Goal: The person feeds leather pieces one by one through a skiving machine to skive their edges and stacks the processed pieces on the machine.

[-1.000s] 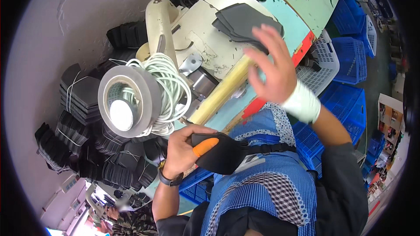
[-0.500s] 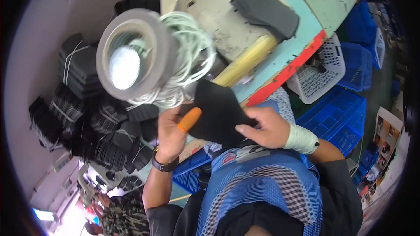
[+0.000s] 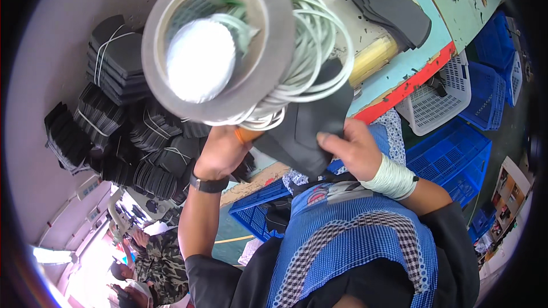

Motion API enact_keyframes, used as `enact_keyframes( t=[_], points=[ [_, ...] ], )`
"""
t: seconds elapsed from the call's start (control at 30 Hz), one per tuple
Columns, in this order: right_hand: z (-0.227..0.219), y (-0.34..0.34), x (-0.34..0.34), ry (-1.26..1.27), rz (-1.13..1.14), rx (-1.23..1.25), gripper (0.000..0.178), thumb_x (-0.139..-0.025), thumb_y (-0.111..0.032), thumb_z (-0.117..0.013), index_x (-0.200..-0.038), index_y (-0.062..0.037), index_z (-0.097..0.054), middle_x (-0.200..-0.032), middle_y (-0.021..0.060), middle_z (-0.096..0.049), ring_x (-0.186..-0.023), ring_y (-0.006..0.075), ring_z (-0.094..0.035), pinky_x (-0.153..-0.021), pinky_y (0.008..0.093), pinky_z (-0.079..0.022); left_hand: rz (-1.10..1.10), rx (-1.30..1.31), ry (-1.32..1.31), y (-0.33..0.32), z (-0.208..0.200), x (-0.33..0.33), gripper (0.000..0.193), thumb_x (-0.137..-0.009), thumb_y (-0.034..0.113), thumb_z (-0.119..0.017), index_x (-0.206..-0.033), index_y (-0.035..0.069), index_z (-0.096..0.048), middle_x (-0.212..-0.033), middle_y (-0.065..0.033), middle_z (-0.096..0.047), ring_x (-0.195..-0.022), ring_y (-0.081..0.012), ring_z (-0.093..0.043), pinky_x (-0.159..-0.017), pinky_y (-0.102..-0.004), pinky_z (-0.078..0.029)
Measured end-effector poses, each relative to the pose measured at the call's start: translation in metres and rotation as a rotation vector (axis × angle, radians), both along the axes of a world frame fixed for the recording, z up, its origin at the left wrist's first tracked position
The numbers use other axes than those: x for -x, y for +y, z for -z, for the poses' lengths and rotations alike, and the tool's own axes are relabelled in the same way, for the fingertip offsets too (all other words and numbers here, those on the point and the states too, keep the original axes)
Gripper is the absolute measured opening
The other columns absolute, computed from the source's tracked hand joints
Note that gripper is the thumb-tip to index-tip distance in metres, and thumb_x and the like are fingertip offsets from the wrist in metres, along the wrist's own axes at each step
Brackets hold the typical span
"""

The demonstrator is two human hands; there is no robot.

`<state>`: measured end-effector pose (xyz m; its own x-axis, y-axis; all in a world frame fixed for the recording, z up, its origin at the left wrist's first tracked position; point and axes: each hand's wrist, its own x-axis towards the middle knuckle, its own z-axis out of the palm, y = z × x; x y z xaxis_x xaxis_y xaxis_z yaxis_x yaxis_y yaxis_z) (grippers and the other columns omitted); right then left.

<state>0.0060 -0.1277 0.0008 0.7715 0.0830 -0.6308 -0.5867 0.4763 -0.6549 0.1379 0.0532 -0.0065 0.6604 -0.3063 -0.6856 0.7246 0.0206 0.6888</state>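
Between my hands is a small stack of flat black cut pieces [image 3: 308, 131], tilted, with edges slightly offset. My right hand [image 3: 359, 151] is closed on its right side, thumb across the top face; white cord [image 3: 391, 181] is wound round that wrist. My left hand [image 3: 225, 151], wearing an orange finger cover [image 3: 248, 135] and a dark wristband, grips the left edge; some of its fingers are hidden. Loops of white cord [image 3: 319, 40] hang in front of the stack's upper part, beside a large round grey-rimmed thing [image 3: 274, 28] with a bright disc inside.
Tied bundles of black pieces [image 3: 117, 51] are heaped at left. More black pieces [image 3: 391, 8] and a yellowish block [image 3: 371, 60] lie on the red-edged table [image 3: 411, 85]. Blue crates [image 3: 451, 154] and a white basket [image 3: 442, 102] stand right. Another person [image 3: 162, 268] is at lower left.
The view has shifted, and the round thing and cord loops now look larger and cover more of my left fingers. The black stack has tilted, showing offset edges. Both hands keep their hold.
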Motion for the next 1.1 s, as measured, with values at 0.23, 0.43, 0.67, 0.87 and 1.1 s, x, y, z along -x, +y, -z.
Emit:
enact_keyframes(
  t=[0.23, 0.43, 0.67, 0.87, 1.1],
  points=[
    [-0.024, 0.002, -0.003, 0.106, -0.089, -0.02, 0.023, -0.091, -0.011, -0.056, -0.105, 0.0068, -0.062, -0.092, 0.0095, -0.067, -0.08, 0.0141, -0.064, -0.069, 0.0287, -0.053, 0.476, -0.272, -0.284, 0.021, 0.029, -0.008, 0.022, -0.093, 0.012, -0.063, -0.108, -0.005, -0.064, -0.092, -0.0065, -0.068, -0.079, -0.0108, -0.065, -0.071, -0.0252, -0.053],
    [-0.012, 0.011, 0.006, -0.078, -0.165, 0.123, 0.024, -0.087, -0.014, -0.061, -0.099, 0.0071, -0.062, -0.085, 0.0114, -0.067, -0.074, 0.0132, -0.061, -0.067, 0.0288, -0.049, 0.424, -0.059, -0.039, 0.022, 0.007, -0.015, 0.022, -0.093, 0.007, -0.061, -0.109, -0.008, -0.062, -0.093, -0.0072, -0.069, -0.08, -0.0117, -0.067, -0.074, -0.0252, -0.055],
    [-0.005, 0.002, 0.003, -0.034, 0.098, 0.152, 0.018, -0.088, -0.009, -0.059, -0.095, 0.0061, -0.063, -0.081, 0.0101, -0.067, -0.066, 0.0137, -0.06, -0.062, 0.0302, -0.05, 0.336, -0.076, -0.149, 0.012, 0.02, -0.009, 0.017, -0.093, 0.006, -0.06, -0.104, -0.007, -0.061, -0.093, -0.0084, -0.069, -0.078, -0.01, -0.066, -0.071, -0.024, -0.055],
    [-0.001, 0.013, 0.007, -0.039, 0.086, 0.234, 0.021, -0.084, -0.012, -0.06, -0.095, 0.0064, -0.062, -0.078, 0.0183, -0.065, -0.068, 0.0194, -0.062, -0.065, 0.0366, -0.049, 0.526, -0.272, -0.405, 0.001, 0.007, -0.01, 0.014, -0.094, 0.003, -0.053, -0.105, -0.002, -0.059, -0.097, -0.0059, -0.065, -0.084, -0.012, -0.063, -0.074, -0.0231, -0.05],
    [-0.002, 0.024, 0.012, -0.07, -0.059, 0.15, 0.022, -0.086, -0.006, -0.057, -0.106, 0.0036, -0.06, -0.088, 0.0099, -0.066, -0.077, 0.0152, -0.061, -0.069, 0.0304, -0.05, 0.499, -0.225, 0.04, 0.006, -0.012, -0.017, 0.013, -0.091, 0.003, -0.061, -0.103, -0.003, -0.062, -0.091, -0.0045, -0.067, -0.08, -0.0113, -0.064, -0.075, -0.0241, -0.052]
  ],
)
